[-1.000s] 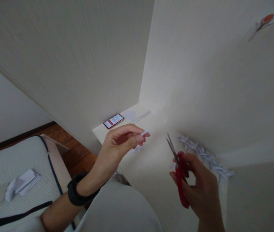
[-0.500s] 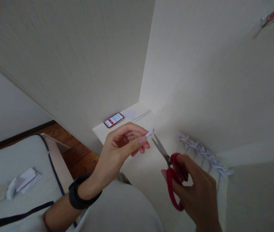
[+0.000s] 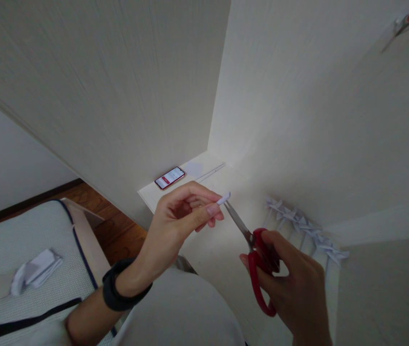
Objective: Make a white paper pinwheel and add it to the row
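Between thumb and forefinger, my left hand (image 3: 186, 209) pinches a small rolled piece of white paper (image 3: 225, 197), its end sticking out to the right. My right hand (image 3: 294, 283) grips red-handled scissors (image 3: 256, 259) by the finger loops. Their blades lie nearly together, tips at the underside of the paper roll; I cannot tell whether they touch it. Along the wall to the right lies a row of several folded white paper pinwheel shapes (image 3: 303, 226) on thin sticks, partly hidden by my right hand.
A lit phone (image 3: 170, 178) lies on the white tabletop (image 3: 207, 254) in the far left corner, near a white paper square (image 3: 193, 168) and thin white sticks (image 3: 211, 171). Lower left, crumpled white paper or cloth (image 3: 40, 269) rests on a mattress (image 3: 6, 240). Panels rise behind the table.
The scissors' blades have closed from a wider gap and their tips have moved slightly up and left to the paper roll. My left hand has stayed nearly still.
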`<state>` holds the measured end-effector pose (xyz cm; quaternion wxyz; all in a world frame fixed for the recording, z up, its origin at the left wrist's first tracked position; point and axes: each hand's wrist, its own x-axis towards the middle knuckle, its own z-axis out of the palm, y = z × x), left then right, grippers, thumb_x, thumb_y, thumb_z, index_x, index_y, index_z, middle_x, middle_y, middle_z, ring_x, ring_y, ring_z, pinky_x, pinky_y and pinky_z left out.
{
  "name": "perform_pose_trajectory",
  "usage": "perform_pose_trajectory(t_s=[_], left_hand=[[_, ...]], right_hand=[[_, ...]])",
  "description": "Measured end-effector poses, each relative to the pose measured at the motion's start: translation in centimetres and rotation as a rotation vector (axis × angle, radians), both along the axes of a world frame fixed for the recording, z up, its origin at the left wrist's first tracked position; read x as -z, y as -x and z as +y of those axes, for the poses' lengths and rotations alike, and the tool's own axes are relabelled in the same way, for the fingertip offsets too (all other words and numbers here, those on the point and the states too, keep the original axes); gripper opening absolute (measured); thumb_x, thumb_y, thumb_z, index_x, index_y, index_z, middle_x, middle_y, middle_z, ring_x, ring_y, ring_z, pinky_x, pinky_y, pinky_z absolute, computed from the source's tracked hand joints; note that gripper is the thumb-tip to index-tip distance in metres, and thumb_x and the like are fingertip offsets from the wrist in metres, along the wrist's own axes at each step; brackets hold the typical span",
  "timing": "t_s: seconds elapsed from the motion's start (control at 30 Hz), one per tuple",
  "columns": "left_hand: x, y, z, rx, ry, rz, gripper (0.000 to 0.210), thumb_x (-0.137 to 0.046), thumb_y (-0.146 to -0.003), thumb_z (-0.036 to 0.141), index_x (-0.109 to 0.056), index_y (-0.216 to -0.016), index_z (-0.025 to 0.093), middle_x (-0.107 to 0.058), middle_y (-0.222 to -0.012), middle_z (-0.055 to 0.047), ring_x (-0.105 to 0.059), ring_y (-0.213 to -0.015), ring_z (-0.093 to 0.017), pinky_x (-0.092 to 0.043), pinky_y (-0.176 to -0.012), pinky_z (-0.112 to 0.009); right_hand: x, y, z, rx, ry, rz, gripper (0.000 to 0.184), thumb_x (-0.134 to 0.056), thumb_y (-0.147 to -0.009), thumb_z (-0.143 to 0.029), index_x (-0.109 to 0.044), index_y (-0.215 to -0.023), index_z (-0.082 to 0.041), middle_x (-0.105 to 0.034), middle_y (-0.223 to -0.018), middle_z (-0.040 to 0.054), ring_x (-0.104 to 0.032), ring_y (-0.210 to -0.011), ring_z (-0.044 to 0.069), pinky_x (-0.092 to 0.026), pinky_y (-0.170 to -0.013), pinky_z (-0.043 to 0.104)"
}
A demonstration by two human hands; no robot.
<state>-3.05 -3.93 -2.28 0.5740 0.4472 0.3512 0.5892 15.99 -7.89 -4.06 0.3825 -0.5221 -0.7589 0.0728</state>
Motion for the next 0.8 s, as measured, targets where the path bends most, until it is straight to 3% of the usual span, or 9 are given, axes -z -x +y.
perform_pose_trajectory(t_s=[0.8], left_hand=[[-0.3,0.5,0.1,-0.017,-0.046,0.143,0.005,-0.076,-0.078,0.022,-0.074,-0.073,0.020,-0.068,-0.063,0.001,-0.053,-0.054,-0.008,-0.042,-0.051,-0.018]], right_hand=[[-0.9,-0.7,0.2,-0.051,0.083,-0.009,0.030,-0.058,-0.088,-0.045,-0.058,-0.070,-0.021,-0.059,-0.050,-0.0042,-0.051,-0.037,0.008,-0.042,-0.036,0.015]])
